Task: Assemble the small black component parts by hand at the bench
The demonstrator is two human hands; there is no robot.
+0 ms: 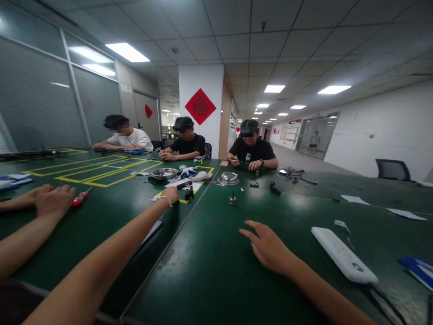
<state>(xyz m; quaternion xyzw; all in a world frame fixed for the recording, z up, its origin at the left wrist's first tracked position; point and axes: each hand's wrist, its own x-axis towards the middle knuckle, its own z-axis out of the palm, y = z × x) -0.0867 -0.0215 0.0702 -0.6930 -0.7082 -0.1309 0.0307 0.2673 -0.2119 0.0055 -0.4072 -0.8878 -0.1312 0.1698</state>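
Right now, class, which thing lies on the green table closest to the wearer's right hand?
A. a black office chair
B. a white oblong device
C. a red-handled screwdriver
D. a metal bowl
B: the white oblong device lies just right of the right hand, which is spread open on the table, holding nothing.

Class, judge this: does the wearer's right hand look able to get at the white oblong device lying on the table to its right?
Probably yes. The right hand rests open on the green table, and only bare tabletop lies between it and the white device; nothing blocks the way.
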